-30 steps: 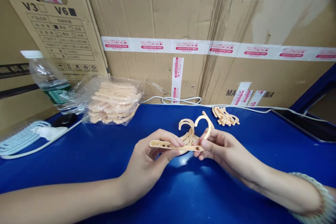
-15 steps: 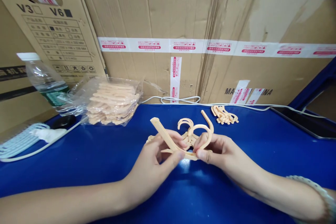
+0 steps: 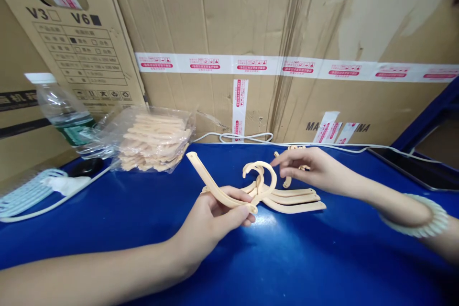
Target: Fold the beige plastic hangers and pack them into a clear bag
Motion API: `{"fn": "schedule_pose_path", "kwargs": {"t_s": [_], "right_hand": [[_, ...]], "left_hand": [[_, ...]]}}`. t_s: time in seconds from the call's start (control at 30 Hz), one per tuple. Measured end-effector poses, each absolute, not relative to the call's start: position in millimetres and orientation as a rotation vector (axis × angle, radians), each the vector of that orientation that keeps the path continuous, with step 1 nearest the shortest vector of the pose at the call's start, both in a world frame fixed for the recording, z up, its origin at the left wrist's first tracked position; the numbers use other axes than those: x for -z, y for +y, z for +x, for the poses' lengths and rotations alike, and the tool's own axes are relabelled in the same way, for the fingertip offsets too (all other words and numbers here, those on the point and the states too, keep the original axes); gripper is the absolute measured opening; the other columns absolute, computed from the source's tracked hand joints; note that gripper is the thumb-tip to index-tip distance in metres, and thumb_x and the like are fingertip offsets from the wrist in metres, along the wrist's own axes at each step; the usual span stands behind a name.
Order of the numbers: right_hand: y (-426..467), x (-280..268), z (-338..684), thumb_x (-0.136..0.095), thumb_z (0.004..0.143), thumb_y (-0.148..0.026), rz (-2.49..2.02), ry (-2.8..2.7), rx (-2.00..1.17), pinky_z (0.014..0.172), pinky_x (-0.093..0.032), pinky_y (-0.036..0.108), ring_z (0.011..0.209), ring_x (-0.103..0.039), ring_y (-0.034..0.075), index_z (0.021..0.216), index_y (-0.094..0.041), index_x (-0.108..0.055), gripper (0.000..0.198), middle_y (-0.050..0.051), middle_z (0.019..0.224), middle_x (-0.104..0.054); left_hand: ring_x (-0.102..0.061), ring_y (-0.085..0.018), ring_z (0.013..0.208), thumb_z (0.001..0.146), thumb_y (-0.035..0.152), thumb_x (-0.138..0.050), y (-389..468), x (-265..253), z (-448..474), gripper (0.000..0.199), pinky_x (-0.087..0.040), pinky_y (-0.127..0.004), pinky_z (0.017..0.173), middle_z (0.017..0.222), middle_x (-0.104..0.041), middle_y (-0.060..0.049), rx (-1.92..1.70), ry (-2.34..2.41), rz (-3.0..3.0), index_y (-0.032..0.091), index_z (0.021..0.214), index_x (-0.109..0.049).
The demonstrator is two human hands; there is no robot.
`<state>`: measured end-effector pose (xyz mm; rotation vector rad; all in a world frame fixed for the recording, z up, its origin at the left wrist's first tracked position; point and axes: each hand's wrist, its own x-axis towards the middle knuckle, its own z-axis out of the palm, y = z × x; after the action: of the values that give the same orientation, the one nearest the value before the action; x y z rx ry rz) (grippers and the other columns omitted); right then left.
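My left hand (image 3: 218,220) pinches a pale beige curved hanger arm (image 3: 211,184) near its lower end. A beige hook (image 3: 274,184) rises from that end and seems joined to it, though my fingers partly cover the place. Behind lie several hangers (image 3: 297,201) in a stack, their arms pointing right. My right hand (image 3: 308,167) hovers at the back right, thumb and forefinger apart, over a loose curved piece (image 3: 287,182) that it partly hides. Just beyond, my hand covers most of a pile of small beige hooks (image 3: 297,147).
A clear bag of beige hanger pieces (image 3: 154,146) stands at the back left beside a water bottle (image 3: 68,114). A coiled pale cable (image 3: 32,191) lies at far left. Cardboard (image 3: 215,95) backs the blue table (image 3: 143,229), with a white cord (image 3: 247,137) along its foot.
My right hand has let go of the piece held in both hands and moved back and right. My left hand still has it, now shifted slightly left. The hanger stack has come into view.
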<state>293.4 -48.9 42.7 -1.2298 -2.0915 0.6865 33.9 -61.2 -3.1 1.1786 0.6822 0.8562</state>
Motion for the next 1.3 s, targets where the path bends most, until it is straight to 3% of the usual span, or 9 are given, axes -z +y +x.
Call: {"fn": "schedule_pose_path", "kwargs": {"t_s": [0.17,0.3,0.4,0.53,0.63,0.8,0.97,1.17,1.3], "right_hand": [[-27,-31,321,-0.059,0.081,-0.015,-1.193,-2.597,-0.309,0.077,-0.048,0.036,0.088,-0.061,0.023,0.089,-0.022,-0.075,0.020,0.007,0.089,-0.067],[-27,-25,317,-0.054,0.088,-0.021,-1.168,-2.552,-0.298,0.074,-0.047,0.034,0.084,-0.061,0.021,0.083,-0.021,-0.069,0.016,0.007,0.088,-0.063],[-32,-27,310,-0.048,0.096,-0.027,-1.215,-2.367,-0.244,0.066,-0.046,0.032,0.074,-0.058,0.018,0.095,-0.020,-0.062,0.016,0.006,0.085,-0.062],[-42,-36,299,-0.054,0.096,-0.043,-1.215,-1.874,-0.516,0.048,-0.039,0.025,0.051,-0.052,0.013,0.103,-0.021,-0.056,0.023,-0.003,0.063,-0.058],[-52,-43,287,-0.064,0.090,-0.046,-1.137,-1.576,-0.764,0.045,-0.040,0.023,0.046,-0.057,0.012,0.100,-0.021,-0.058,0.028,-0.002,0.058,-0.063],[-69,-47,267,-0.075,0.079,-0.044,-1.036,-1.271,-1.129,0.052,-0.050,0.026,0.069,-0.071,0.020,0.096,-0.020,-0.068,0.031,0.009,0.086,-0.076],[-81,-34,253,-0.080,0.077,-0.035,-1.024,-1.071,-1.419,0.056,-0.051,0.021,0.067,-0.067,0.012,0.093,-0.020,-0.068,0.026,0.005,0.088,-0.073],[-91,-19,242,-0.085,0.073,-0.028,-0.980,-1.020,-1.559,0.060,-0.050,0.019,0.077,-0.066,0.013,0.109,-0.024,-0.057,0.046,0.002,0.087,-0.072],[-94,-16,237,-0.080,0.080,-0.032,-0.989,-1.127,-1.580,0.067,-0.051,0.019,0.085,-0.065,0.014,0.102,-0.019,-0.066,0.030,0.006,0.094,-0.071]], "left_hand": [[-0.065,-0.010,0.068,0.073,0.026,-0.083,-60,6,34,0.021,-0.050,-0.019,0.066,0.070,-0.071,-0.001,-0.839,0.670,1.131,0.014,0.085,-0.070],[-0.065,-0.010,0.068,0.071,0.024,-0.085,-60,4,34,0.024,-0.050,-0.019,0.065,0.070,-0.070,0.000,-0.830,0.670,1.111,0.014,0.083,-0.067],[-0.065,-0.010,0.069,0.072,0.023,-0.084,-59,4,34,0.023,-0.050,-0.019,0.067,0.072,-0.071,-0.001,-0.825,0.661,1.121,0.014,0.083,-0.066],[-0.066,-0.010,0.070,0.070,0.022,-0.086,-58,4,36,0.024,-0.050,-0.018,0.067,0.072,-0.071,-0.001,-0.837,0.631,1.074,0.015,0.081,-0.066],[-0.067,-0.011,0.073,0.068,0.025,-0.087,-58,2,36,0.027,-0.052,-0.019,0.069,0.077,-0.072,-0.002,-0.822,0.613,1.012,0.015,0.087,-0.072],[-0.067,-0.011,0.076,0.071,0.028,-0.085,-59,1,35,0.027,-0.053,-0.019,0.073,0.082,-0.073,-0.004,-0.792,0.597,0.991,0.015,0.094,-0.077],[-0.067,-0.012,0.073,0.068,0.025,-0.087,-58,4,35,0.022,-0.052,-0.020,0.072,0.074,-0.071,-0.001,-0.835,0.605,0.988,0.017,0.080,-0.071],[-0.066,-0.011,0.073,0.070,0.024,-0.086,-56,7,36,0.024,-0.050,-0.020,0.072,0.075,-0.070,0.000,-0.830,0.612,1.070,0.016,0.081,-0.066],[-0.065,-0.010,0.074,0.071,0.020,-0.083,-57,8,35,0.021,-0.049,-0.021,0.074,0.077,-0.071,0.000,-0.804,0.616,1.138,0.015,0.081,-0.065]]}}
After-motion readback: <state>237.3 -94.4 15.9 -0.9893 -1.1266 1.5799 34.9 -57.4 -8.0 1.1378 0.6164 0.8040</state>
